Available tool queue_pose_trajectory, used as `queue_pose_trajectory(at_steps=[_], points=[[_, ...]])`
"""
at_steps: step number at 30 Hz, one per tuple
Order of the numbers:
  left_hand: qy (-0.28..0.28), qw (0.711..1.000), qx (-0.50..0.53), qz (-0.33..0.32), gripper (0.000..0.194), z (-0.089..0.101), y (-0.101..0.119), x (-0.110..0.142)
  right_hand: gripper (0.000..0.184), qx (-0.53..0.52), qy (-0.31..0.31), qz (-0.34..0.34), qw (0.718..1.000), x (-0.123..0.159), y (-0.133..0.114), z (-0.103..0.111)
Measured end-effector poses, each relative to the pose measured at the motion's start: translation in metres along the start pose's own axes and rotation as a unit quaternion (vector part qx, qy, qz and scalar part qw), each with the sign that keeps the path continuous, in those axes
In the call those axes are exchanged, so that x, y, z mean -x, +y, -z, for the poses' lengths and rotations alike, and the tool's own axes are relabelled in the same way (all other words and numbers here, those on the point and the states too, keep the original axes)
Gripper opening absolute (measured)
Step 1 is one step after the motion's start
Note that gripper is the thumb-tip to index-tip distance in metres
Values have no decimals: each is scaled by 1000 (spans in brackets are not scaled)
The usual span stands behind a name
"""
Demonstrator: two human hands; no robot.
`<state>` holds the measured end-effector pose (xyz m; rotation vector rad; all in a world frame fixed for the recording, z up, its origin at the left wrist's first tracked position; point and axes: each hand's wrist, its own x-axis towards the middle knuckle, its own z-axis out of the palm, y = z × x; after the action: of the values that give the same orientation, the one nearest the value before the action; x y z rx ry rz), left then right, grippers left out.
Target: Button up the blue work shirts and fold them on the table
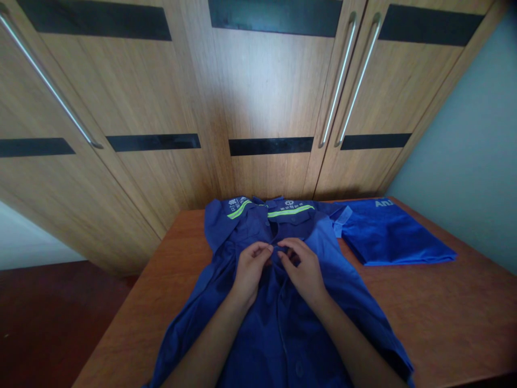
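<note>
A blue work jacket [258, 345] lies front side up on the wooden table, its collar end toward the wardrobe. Yellow-green reflective strips and white print cross its chest. Along the middle of the front, my left hand [252, 267] pinches one edge of the jacket between thumb and fingertips. Close beside it, my right hand [301, 264] pinches the facing edge of the placket, fingers bent. Above the hands the front gapes a little. A button shows lower down on the placket; whatever lies right between the fingertips is too small to make out.
A folded bright blue cloth [398, 234] with light lettering lies on the table [444, 302] at the right, by the jacket's sleeve. Behind the table stands a wooden wardrobe [266, 86] with long metal handles. A pale wall [468, 151] bounds the right side.
</note>
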<state>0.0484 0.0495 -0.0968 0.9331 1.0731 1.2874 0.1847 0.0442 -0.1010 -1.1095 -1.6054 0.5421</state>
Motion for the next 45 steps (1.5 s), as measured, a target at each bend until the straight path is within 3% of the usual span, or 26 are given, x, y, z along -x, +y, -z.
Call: queue_pose_trajectory(at_steps=[8,19,24,29,33,36,39,41,45], points=[[19,995,87,53,22,0,-3,-1,13,4,-5,-10,1000,0,5,0],[-28,992,-92,-84,8,-2,-4,-1,13,23,-4,14,1000,-2,2,9],[-40,981,-158,-107,10,-1,-3,0,19,-78,-23,-96,992,-6,8,7],[-35,967,-209,-139,9,-1,-1,1,31,-258,-75,-270,925,-5,8,7],[-10,950,-265,-163,6,-1,-2,2,33,-308,-108,-291,899,-4,6,7],[7,935,-308,-174,8,1,-6,1,28,-243,-127,-257,927,-5,8,8],[-17,910,-377,-170,14,6,-9,-1,17,-62,-135,-126,981,-5,13,10],[-52,881,-440,-166,16,9,-9,-1,10,56,-151,-62,985,-3,18,11],[-81,814,-554,-153,17,13,-4,9,5,116,-207,-88,967,-1,27,14]])
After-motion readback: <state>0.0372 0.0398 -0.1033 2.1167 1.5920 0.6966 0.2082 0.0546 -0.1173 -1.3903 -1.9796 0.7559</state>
